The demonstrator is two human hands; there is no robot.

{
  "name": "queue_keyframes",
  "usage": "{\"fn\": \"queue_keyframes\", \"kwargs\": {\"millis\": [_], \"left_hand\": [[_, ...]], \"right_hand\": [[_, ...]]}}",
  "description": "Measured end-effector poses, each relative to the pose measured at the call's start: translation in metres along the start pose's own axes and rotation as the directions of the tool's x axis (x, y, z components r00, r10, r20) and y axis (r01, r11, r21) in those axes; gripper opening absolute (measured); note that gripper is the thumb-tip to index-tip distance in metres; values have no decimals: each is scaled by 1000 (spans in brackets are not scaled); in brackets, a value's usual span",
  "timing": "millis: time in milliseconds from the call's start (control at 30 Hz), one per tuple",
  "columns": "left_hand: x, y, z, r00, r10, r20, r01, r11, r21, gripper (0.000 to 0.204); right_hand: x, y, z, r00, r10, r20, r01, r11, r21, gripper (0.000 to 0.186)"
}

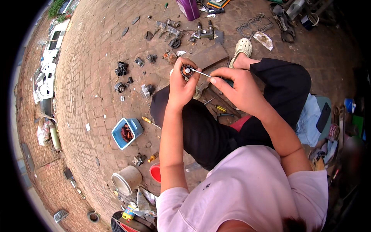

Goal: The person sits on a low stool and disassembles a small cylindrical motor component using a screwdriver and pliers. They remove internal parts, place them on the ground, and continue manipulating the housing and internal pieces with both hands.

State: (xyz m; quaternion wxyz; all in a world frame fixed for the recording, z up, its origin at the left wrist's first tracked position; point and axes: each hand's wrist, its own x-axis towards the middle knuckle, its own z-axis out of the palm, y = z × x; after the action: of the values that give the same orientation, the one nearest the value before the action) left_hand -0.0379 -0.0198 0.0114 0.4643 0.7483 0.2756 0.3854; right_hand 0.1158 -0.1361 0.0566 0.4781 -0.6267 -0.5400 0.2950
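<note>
My left hand (181, 86) grips a small round motor part (187, 71) with copper windings and a white centre, held up over my knees. My right hand (235, 87) holds a thin screwdriver (201, 72) whose metal tip touches the centre of that part. Both hands are above my black trousers (205, 131). On the ground just below them lie a yellow-handled screwdriver (220, 108) and other small hand tools.
A blue tub (133, 125) of rusty bits sits on the brick paving at left, near a grey bucket (126, 179) and a red cup (155, 172). Metal parts, gaskets (253, 25) and a purple container (188, 8) lie ahead. My foot wears a white clog (243, 47).
</note>
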Motion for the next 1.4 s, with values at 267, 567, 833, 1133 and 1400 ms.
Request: {"fn": "queue_keyframes", "kwargs": {"millis": [267,567,833,1133,1400], "left_hand": [[-4,18,5,973,-179,-145,194,976,94,27],[-6,8,0,976,7,-220,77,925,372,33],[-6,14,7,931,-244,-273,275,958,79,29],[-2,15,4,953,-44,-299,124,960,253,29],[-5,11,5,943,-100,-317,149,980,135,29]], "right_hand": [[-1,13,18,1000,4,10,-5,992,126,22],[-10,16,34,987,133,90,-156,933,325,20],[-10,23,53,995,103,-2,-94,911,401,22],[7,5,18,989,87,122,-113,968,223,24],[3,12,35,997,65,38,-73,961,267,24]]}}
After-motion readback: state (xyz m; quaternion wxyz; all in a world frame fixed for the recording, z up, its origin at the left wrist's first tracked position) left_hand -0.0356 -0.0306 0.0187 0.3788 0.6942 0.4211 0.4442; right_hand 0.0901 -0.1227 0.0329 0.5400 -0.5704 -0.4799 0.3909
